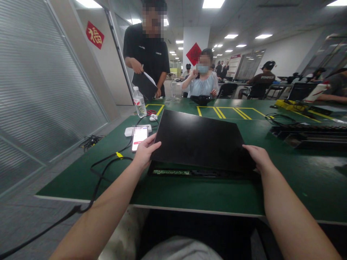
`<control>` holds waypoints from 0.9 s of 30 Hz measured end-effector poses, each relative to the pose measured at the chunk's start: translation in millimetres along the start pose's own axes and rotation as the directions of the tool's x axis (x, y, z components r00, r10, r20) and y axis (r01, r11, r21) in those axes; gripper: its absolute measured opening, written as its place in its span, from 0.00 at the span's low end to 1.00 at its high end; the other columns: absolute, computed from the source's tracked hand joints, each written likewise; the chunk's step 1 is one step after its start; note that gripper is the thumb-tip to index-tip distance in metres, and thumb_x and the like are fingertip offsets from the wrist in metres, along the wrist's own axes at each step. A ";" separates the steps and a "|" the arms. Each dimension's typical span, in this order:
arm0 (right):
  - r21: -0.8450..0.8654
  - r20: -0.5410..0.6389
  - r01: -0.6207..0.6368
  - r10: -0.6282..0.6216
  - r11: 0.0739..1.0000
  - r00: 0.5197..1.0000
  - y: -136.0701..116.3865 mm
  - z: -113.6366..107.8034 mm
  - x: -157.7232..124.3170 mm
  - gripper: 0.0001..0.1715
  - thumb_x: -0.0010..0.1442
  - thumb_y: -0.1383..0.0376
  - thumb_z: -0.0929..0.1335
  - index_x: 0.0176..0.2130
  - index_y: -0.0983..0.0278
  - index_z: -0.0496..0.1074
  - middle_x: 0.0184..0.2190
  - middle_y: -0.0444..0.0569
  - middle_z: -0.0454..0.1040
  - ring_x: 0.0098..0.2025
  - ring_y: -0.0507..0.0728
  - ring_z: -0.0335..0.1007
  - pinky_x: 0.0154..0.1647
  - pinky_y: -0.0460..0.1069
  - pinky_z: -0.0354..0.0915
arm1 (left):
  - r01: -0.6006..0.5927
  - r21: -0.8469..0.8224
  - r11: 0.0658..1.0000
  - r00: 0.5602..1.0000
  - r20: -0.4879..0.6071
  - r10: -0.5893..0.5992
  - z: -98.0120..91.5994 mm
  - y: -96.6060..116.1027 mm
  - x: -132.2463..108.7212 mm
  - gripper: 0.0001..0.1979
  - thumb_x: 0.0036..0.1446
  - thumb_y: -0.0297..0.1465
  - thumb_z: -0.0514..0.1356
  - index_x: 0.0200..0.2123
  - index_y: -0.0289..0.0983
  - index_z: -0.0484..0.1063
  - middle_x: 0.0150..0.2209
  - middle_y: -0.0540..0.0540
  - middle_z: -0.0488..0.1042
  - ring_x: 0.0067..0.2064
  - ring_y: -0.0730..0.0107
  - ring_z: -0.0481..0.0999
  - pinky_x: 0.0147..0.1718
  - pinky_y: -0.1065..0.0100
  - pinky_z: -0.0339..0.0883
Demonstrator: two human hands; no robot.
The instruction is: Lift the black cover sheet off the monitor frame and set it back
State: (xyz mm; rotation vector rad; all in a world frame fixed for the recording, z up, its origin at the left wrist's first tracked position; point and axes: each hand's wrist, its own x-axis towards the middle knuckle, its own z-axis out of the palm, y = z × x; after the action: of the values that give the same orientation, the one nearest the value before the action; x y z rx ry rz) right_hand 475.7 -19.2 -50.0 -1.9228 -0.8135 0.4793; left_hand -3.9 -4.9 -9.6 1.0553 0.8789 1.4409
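Observation:
A flat black screen panel (197,139) is held between my two hands, tilted above the table. My left hand (145,153) grips its left edge, thumb on the front face. On the opposite edge, my right hand (257,157) is closed with the thumb on top. Beneath the panel lies a black housing, and a green circuit board (171,172) shows along its near side. The rest of that housing is hidden under the panel. Close to my left hand is a phone (140,136) with a lit screen.
The green table (89,177) carries a water bottle (139,103), black cables (99,177) and a white case (130,131) at the left. Black strips (311,137) are stacked at the right. Across the table, one person (148,54) stands and another (202,83) sits.

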 end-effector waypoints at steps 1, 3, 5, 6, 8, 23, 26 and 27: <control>0.044 -0.001 0.008 -0.008 0.999 1.000 -0.9 -0.1 -0.7 0.13 0.50 0.54 0.76 0.34 0.58 0.83 0.40 0.52 0.85 0.49 0.68 0.82 0.49 0.59 0.77 | -0.003 -0.001 1.000 1.000 -0.006 0.003 -1.6 0.4 1.1 0.36 0.36 0.35 0.84 0.52 0.38 0.86 0.50 0.39 0.88 0.59 0.40 0.83 0.61 0.47 0.76; 0.156 -0.015 0.007 -0.004 0.988 1.000 -5.3 -1.5 -2.5 0.12 0.46 0.57 0.77 0.33 0.58 0.82 0.39 0.51 0.85 0.51 0.68 0.82 0.52 0.58 0.77 | -0.010 -0.008 1.000 1.000 -0.030 0.010 -3.9 2.0 2.7 0.34 0.36 0.34 0.83 0.51 0.38 0.87 0.48 0.39 0.88 0.57 0.41 0.84 0.60 0.48 0.77; 0.309 0.027 -0.044 0.038 0.950 0.999 -13.2 -5.2 -6.6 0.12 0.44 0.60 0.76 0.33 0.58 0.81 0.37 0.51 0.85 0.48 0.67 0.83 0.49 0.58 0.78 | -0.011 -0.020 1.000 0.999 -0.049 0.010 -4.7 4.7 3.5 0.32 0.37 0.33 0.82 0.49 0.38 0.87 0.46 0.40 0.88 0.56 0.41 0.85 0.60 0.49 0.77; 0.377 0.099 -0.103 0.071 0.921 0.993 -18.2 -7.9 -9.9 0.10 0.45 0.60 0.75 0.32 0.59 0.80 0.35 0.52 0.84 0.45 0.67 0.83 0.46 0.58 0.79 | -0.011 -0.030 0.999 0.998 -0.058 0.009 -4.5 6.3 3.5 0.30 0.37 0.33 0.82 0.48 0.38 0.87 0.46 0.40 0.89 0.56 0.41 0.85 0.60 0.49 0.77; 0.456 0.335 -0.168 0.007 0.874 0.942 -28.7 -14.4 -19.1 0.15 0.48 0.60 0.73 0.38 0.59 0.82 0.36 0.53 0.85 0.42 0.67 0.84 0.43 0.60 0.80 | -0.014 -0.054 0.998 0.997 -0.077 0.010 -3.4 9.9 3.1 0.29 0.36 0.32 0.81 0.47 0.37 0.88 0.45 0.40 0.89 0.55 0.42 0.85 0.60 0.50 0.76; 0.599 0.336 -0.186 -0.034 0.779 0.941 -46.3 -26.5 -44.3 0.13 0.51 0.57 0.70 0.37 0.60 0.75 0.33 0.57 0.81 0.45 0.70 0.81 0.50 0.65 0.77 | 0.037 -0.042 0.998 0.996 -0.073 -0.040 -0.6 17.8 2.4 0.28 0.36 0.35 0.76 0.46 0.33 0.86 0.43 0.40 0.88 0.49 0.45 0.85 0.47 0.57 0.77; 0.672 0.264 -0.140 -0.059 0.727 0.963 -48.5 -26.1 -41.7 0.14 0.47 0.60 0.71 0.36 0.60 0.74 0.34 0.56 0.81 0.46 0.70 0.81 0.53 0.65 0.75 | 0.056 -0.009 0.998 0.996 -0.067 -0.056 3.7 15.4 2.5 0.24 0.37 0.36 0.74 0.41 0.34 0.86 0.40 0.41 0.87 0.48 0.47 0.85 0.44 0.59 0.75; 0.680 0.256 -0.123 -0.077 0.723 0.964 -48.3 -27.1 -39.8 0.13 0.47 0.60 0.70 0.36 0.60 0.74 0.34 0.56 0.80 0.46 0.70 0.81 0.54 0.64 0.75 | 0.072 0.002 0.997 0.995 -0.066 -0.072 5.7 14.4 2.3 0.22 0.39 0.38 0.74 0.40 0.35 0.86 0.39 0.42 0.87 0.48 0.47 0.85 0.43 0.60 0.75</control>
State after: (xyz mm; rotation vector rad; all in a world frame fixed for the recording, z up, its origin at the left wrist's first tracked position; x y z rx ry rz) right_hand 448.6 -49.1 4.9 -1.1717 -0.6444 0.9324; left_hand -3.3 -4.7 6.1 0.9736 0.9585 1.4207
